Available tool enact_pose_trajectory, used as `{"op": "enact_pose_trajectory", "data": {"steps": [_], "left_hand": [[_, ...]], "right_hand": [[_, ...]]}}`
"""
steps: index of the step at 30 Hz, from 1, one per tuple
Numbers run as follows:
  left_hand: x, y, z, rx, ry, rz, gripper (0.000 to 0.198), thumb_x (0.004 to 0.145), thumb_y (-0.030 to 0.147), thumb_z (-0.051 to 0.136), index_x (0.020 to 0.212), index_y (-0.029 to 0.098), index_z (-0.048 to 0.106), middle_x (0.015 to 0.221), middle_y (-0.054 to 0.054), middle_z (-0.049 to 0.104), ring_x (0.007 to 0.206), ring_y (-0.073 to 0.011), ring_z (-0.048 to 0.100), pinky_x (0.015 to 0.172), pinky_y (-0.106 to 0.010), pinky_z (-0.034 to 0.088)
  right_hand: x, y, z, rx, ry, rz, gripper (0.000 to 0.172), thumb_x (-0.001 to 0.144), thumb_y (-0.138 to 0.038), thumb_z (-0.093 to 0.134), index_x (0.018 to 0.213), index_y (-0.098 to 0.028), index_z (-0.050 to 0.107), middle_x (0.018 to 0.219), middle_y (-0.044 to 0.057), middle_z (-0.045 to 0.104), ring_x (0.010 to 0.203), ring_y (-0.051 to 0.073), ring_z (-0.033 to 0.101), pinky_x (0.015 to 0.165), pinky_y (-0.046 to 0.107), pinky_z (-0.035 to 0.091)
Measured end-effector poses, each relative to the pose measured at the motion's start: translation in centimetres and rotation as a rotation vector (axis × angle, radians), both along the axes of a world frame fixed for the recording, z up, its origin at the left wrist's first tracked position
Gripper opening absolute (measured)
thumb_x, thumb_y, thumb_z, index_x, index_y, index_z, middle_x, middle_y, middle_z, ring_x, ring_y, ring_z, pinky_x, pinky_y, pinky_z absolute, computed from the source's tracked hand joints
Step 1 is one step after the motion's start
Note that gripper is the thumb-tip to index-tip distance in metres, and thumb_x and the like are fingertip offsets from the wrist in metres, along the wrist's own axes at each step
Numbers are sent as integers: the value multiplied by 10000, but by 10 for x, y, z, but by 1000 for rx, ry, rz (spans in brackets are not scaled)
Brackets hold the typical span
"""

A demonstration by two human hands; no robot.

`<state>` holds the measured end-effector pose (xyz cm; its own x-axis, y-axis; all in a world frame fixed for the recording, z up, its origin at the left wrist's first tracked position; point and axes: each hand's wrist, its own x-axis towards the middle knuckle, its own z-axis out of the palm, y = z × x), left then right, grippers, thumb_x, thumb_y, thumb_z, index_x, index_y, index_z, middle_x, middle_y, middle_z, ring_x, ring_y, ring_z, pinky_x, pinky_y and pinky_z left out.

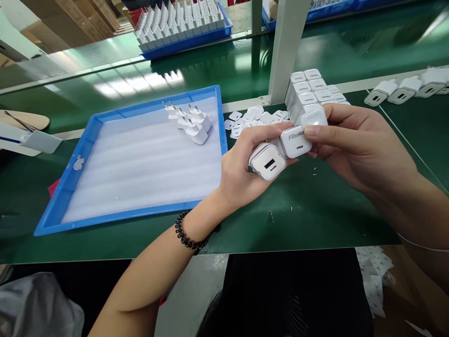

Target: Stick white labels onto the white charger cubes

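Note:
My left hand is closed around a white plug charger, its port face with a wide and a narrow slot turned toward me. Beside it is a white rounded-square piece printed "Fibaks" with one small port. My right thumb touches that piece's upper right corner. Between the thumb and fingers of my right hand is a glossy white rounded-square cover. Whether the printed piece is a separate plate or the face of a second charger, I cannot tell. My fingers hide the backs of these parts.
A blue tray with white lining holds several plug chargers. Loose white plates lie beside stacked "Fibaks" pieces near a white post. Chargers line the right; another blue tray stands behind.

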<state>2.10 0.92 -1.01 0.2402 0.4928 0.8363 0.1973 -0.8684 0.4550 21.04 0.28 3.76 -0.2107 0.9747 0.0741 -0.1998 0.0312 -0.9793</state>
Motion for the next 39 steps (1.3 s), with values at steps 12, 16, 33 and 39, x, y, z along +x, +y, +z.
{"op": "enact_pose_trajectory", "data": {"steps": [12,16,33,39], "left_hand": [[2,-1,-1,10,7,49,390,890,273,746,1221,252,542,1203,-50,745,1067,-203,745,849,-363,654],[3,-2,-1,18,5,68,362,895,268,741,1205,245,555,1197,-50,751,1090,-200,744,870,-355,660],[-1,0,-10,108,71,73,423,920,255,697,1310,272,534,1277,-47,720,1160,-217,723,959,-366,646],[0,2,-4,132,124,69,357,942,251,662,1287,276,572,1254,-52,728,1146,-225,724,952,-389,643]], "right_hand": [[-4,-6,1,81,-62,-86,167,826,-146,764,682,-205,704,649,-22,600,645,111,543,629,269,444],[-5,-7,1,81,-78,-113,179,813,-146,773,667,-204,688,653,-21,607,650,113,554,627,272,445],[-5,-9,3,105,-222,-166,208,819,-140,781,675,-250,678,684,-8,624,669,158,575,622,318,475],[-6,-12,3,198,-297,-222,189,816,-153,780,683,-244,681,683,-20,629,660,145,578,604,310,489]]}}
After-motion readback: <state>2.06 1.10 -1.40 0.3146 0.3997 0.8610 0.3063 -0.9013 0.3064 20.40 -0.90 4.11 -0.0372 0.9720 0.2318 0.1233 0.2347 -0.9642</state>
